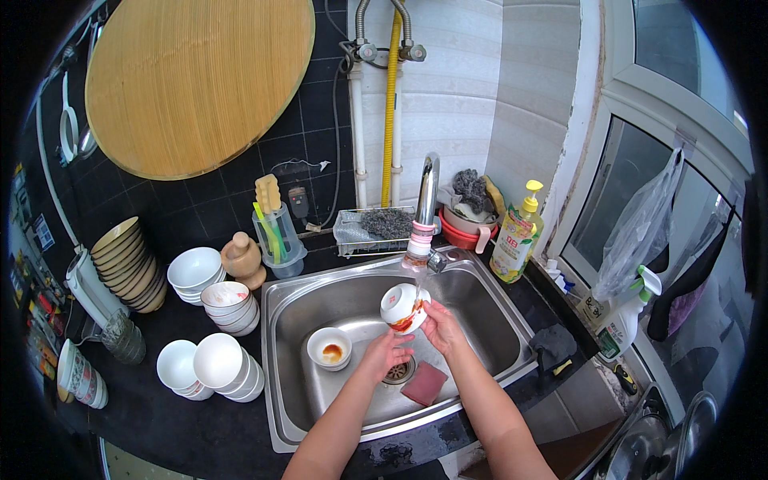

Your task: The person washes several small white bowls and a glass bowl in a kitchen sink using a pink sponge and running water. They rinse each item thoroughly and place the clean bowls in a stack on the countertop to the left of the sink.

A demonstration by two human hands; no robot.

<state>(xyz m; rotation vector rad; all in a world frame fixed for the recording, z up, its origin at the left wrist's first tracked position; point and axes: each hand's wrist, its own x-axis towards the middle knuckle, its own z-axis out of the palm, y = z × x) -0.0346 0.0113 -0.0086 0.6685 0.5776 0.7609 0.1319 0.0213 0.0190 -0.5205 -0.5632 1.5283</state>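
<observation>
Under the running tap (427, 192), a white bowl with a red-orange pattern (404, 308) is tilted with its base toward me. My right hand (439, 326) grips it at its right side. Just below the bowl, my left hand (387, 355) has its fingers stretched out and holds nothing. Water falls onto the bowl. Lower in the steel sink (300, 408) lies a reddish sponge (424, 384), close to the drain (400, 370). Left of my hands, a white bowl (329, 349) with a brown stain inside sits on the sink floor.
Stacked white bowls (228, 364) and brown-rimmed bowls (128, 264) crowd the counter at left. A wooden mortar (243, 260) and a utensil holder (280, 240) stand behind the sink. On the right are a dish soap bottle (516, 236), a spray bottle (628, 316) and a dark cloth (554, 348).
</observation>
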